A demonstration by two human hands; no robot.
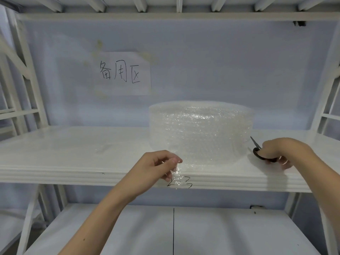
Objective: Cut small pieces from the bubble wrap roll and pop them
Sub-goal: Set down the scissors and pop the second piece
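Lower white shelf (220, 232) nearest, left hand (152, 168) pinching a small bubble wrap piece (176, 176), right hand (281, 150) closed around black scissors (257, 150), bubble wrap roll (200, 131) on middle shelf (73, 155), handwritten paper sign (121, 73) on pale wall (239, 67) behind

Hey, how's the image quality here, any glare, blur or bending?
Head view: wide-angle lens bows the shelf edge and frame uprights; glare sparkles on the bubble wrap roll; light is soft and bluish, with a faint shadow under the right hand; the left hand looks fairly sharp.
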